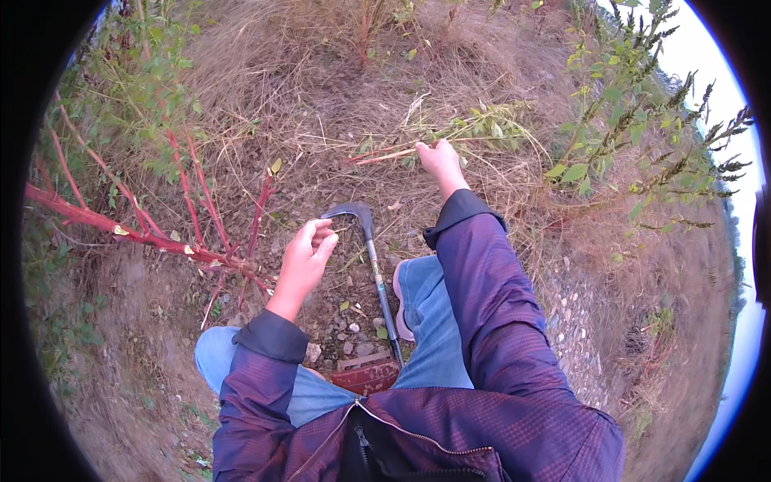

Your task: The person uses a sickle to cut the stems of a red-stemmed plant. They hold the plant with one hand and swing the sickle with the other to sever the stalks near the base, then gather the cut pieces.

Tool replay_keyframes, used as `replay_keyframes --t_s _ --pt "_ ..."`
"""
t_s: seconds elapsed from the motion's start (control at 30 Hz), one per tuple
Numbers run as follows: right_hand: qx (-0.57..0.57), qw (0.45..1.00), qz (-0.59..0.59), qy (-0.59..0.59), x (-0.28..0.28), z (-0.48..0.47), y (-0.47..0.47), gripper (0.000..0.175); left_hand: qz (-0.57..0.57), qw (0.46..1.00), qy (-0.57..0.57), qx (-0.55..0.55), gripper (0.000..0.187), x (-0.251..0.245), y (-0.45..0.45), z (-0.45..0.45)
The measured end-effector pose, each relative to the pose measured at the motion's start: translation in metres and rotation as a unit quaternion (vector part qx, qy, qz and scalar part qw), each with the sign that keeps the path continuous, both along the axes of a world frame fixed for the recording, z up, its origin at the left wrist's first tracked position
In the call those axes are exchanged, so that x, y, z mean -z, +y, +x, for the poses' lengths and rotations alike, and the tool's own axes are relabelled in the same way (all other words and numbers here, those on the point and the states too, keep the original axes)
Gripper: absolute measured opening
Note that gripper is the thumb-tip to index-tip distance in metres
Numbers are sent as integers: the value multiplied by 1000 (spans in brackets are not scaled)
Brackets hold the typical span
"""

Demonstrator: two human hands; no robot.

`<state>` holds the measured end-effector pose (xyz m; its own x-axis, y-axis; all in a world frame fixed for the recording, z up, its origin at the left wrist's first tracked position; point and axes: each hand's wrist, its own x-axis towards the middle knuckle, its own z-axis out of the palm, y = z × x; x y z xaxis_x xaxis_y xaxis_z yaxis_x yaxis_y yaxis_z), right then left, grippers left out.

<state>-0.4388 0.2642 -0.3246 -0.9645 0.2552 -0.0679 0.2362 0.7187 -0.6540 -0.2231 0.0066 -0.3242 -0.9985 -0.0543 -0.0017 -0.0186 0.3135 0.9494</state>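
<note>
My right hand (443, 164) is closed around pale and reddish cut plant stems (391, 155), at the near end of a bundle of leafy green stalks (494, 123) lying on dry grass. Bent fingers and thumb of my left hand (307, 256) are held above bare soil; a thin pale bit shows near the fingertips, and whether they grip it I cannot tell. Between my legs a sickle (376, 265) lies on the ground, its curved dark blade pointing left, close beyond my left hand, and its long metal handle running back towards me.
A thick red-stemmed plant (162, 241) with cut branch stubs leans in from the left. Tall green seed-headed weeds (638, 132) stand at the right. A reddish-brown object (364, 378), partly hidden by my jacket, sits between my legs. Small stones (364, 348) lie in the soil.
</note>
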Motion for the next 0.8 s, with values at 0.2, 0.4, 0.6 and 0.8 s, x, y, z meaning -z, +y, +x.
replay_keyframes --t_s 0.2,0.4,0.6,0.8 --pt "-134 991 23 20 -13 8 -34 53 -57 997 29 -32 35 -28 -17 6" --pt "-263 961 50 74 -18 28 -76 50 -121 980 77 -136 40 -66 -69 6" --pt "-366 922 116 47 15 49 -103 47 -98 929 104 -341 45 -97 -142 -4" --pt "-369 921 122 31 122 65 -107 39 -126 839 220 -482 27 -84 -190 31"
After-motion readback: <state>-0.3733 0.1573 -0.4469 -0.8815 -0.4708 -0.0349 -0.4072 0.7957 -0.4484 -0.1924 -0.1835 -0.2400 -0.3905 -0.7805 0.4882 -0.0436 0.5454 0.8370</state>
